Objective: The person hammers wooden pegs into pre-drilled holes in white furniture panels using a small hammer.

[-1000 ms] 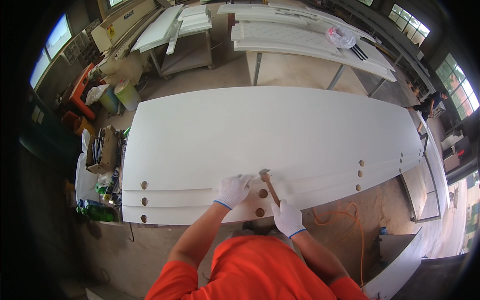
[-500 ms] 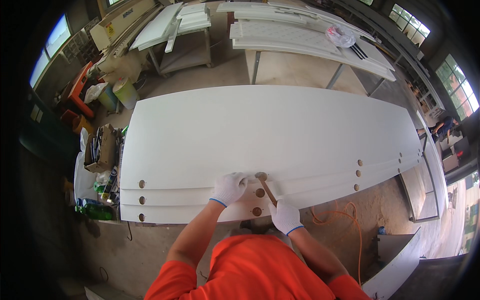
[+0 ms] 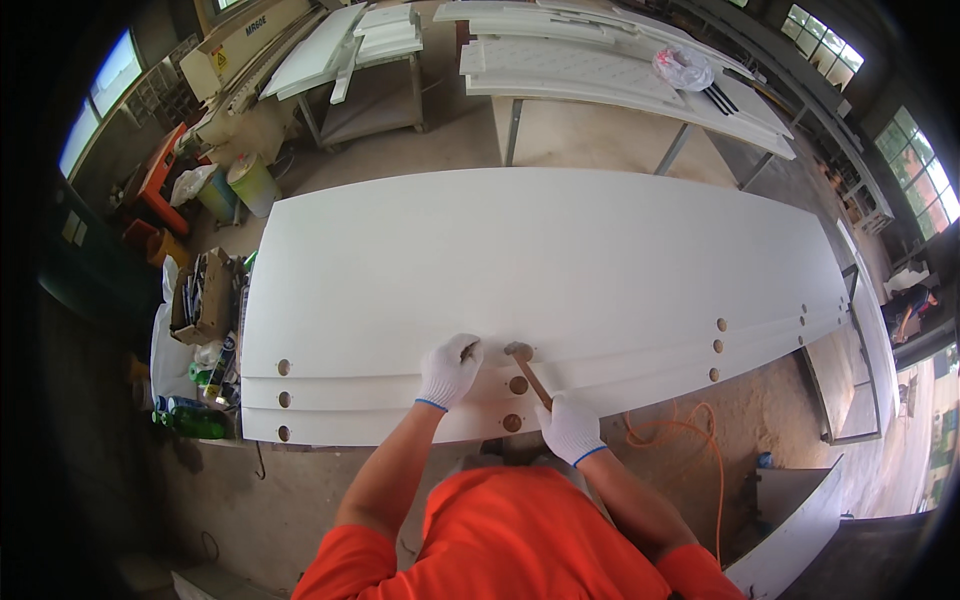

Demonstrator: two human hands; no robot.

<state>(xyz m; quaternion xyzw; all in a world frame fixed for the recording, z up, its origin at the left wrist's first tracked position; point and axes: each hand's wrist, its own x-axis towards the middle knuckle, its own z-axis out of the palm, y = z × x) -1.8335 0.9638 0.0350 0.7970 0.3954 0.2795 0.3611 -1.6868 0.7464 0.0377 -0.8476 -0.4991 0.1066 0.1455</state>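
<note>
Long white panels (image 3: 560,250) lie stacked in steps in front of me, with round holes near their near edges. My right hand (image 3: 571,430), in a white glove, is closed around the wooden handle of a hammer (image 3: 535,379). The hammer's head lies over the top panel's near edge, covering part of the hole area there. My left hand (image 3: 449,372), also gloved, is curled closed above the panels, left of the hammer. Something small and dark shows between its fingers, too small to name. An uncovered hole (image 3: 518,384) sits just below the hammer head.
A cardboard box (image 3: 203,295) of tools and green bottles (image 3: 200,423) stand at the left end. An orange hose (image 3: 716,450) lies on the floor at right. Across the aisle, tables bear more white boards (image 3: 570,75) and a plastic bag (image 3: 683,70). Another person (image 3: 908,308) is far right.
My left hand has moved left and slightly up, away from the hammer head, and its curled fingers have turned upward. The hammer has shifted slightly left, still in my right hand.
</note>
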